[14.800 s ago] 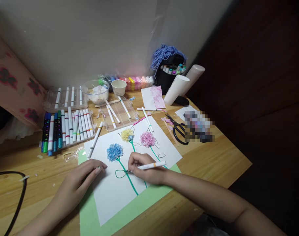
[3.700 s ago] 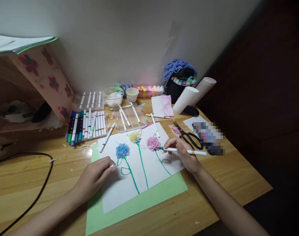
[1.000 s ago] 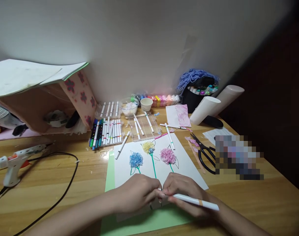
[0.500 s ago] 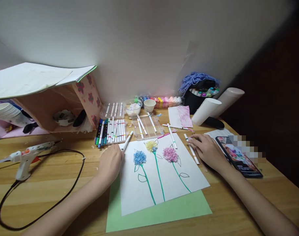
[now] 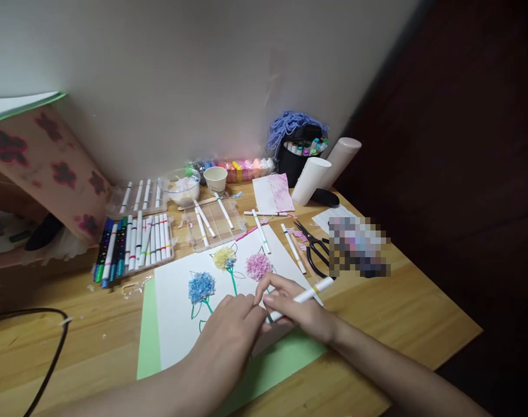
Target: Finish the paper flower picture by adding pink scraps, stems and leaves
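Observation:
My right hand [image 5: 305, 307] is closed round a white marker [image 5: 320, 289] with a yellow band near its outer end. At the marker's other end, by a dark band, the fingers of my left hand [image 5: 235, 324] are closed on it, partly hidden by the hand itself. Both hands are held above a white sheet of paper [image 5: 172, 324]. Drawn green stems on the sheet carry textured flower heads: a blue one [image 5: 202, 286], a yellow one [image 5: 224, 258] and a pink one [image 5: 259, 266]. Beneath the sheet lies green paper [image 5: 147, 341].
Left of the sheet, several markers [image 5: 136, 240] fill a clear case. Black-handled scissors [image 5: 316, 246] and a loose marker [image 5: 293, 249] lie to the right. Behind stand a glass bowl [image 5: 181, 188], a paper cup [image 5: 215, 179] and a black pen holder [image 5: 288, 171]. A black cable [image 5: 55, 359] curves at far left.
My left hand has come right with the marker, and my right hand has left the table marker and met it over the sheet. The view has turned right; the scissors now show.

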Demonstrator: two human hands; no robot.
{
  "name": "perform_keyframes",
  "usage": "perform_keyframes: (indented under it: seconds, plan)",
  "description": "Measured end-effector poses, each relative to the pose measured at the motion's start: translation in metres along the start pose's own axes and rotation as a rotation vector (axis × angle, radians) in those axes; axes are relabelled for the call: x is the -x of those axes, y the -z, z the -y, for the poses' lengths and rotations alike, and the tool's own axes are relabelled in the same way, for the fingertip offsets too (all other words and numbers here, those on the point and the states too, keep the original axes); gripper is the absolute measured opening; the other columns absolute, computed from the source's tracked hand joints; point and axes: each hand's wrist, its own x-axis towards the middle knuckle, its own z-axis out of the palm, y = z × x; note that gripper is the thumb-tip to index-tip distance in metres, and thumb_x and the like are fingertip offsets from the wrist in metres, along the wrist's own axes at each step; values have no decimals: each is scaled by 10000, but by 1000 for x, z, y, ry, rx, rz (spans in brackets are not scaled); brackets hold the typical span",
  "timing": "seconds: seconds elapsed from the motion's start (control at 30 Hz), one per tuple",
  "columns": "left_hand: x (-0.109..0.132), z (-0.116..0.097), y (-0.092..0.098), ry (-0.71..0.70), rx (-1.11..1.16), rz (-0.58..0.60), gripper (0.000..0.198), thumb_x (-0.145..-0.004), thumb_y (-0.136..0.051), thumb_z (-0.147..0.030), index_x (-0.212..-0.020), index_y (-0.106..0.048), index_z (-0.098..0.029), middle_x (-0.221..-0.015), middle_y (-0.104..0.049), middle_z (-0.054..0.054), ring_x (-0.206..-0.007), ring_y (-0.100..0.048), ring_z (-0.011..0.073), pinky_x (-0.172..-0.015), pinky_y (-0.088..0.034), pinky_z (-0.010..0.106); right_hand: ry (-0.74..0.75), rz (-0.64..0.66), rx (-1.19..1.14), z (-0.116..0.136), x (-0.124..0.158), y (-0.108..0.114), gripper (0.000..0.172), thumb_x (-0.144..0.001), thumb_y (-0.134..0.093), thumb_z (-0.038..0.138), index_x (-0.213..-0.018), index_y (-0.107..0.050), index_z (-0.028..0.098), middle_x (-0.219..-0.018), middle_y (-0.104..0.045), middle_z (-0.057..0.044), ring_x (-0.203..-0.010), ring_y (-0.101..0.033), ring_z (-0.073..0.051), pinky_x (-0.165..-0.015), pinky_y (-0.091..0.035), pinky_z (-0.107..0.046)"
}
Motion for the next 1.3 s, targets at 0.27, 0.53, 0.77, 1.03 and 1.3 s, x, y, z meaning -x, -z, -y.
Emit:
perform_keyframes:
  seconds: [0.27,0.53,0.77,1.03,1.3]
  plan:
    - [4,5,31,206,778,674,363,-942,-339,-414,-718,-500,-177,-687,-497,-17,-659,-488,104,-640,-411,200,356,-50,50,39,25,69,229,-839,-559,406,-729,-614,214,-463,-396,52,-422,-365,-94,-469,-344,-240]
    - [3,47,-27,-137,100,176,242,-955,-296,-218,-831,-501,-183,-785,-539,38,-683,-472,162,-609,-370,266,138,-240,285,-15,-4,78,137,-769,-611,221,-772,-477,191,-691,-482,25,-590,-442,-93,-541,-355,-214]
    - [0,57,-36,-306,29,128,151,-940,-360,-156,-887,-500,-178,-788,-535,33,-679,-458,163,-608,-374,272,194,-475,595,-33,-5,73,181,-678,-568,86,-756,-460,209,-685,-481,28,-627,-466,-121,-571,-369,-238]
    - [-2,55,-33,-317,30,135,159,-947,-359,-163,-894,-509,-174,-790,-551,29,-687,-474,159,-605,-380,268,183,-516,741,-31,-9,70,167,-671,-562,91,-705,-448,208,-665,-515,20,-587,-430,-114,-541,-350,-241]
    - [-2,57,-35,-323,34,154,145,-943,-367,-144,-928,-509,-169,-804,-551,33,-705,-469,166,-624,-392,280,185,-515,807,-32,-7,71,210,-613,-529,67,-646,-382,214,-615,-470,39,-527,-369,-96,-493,-300,-238]
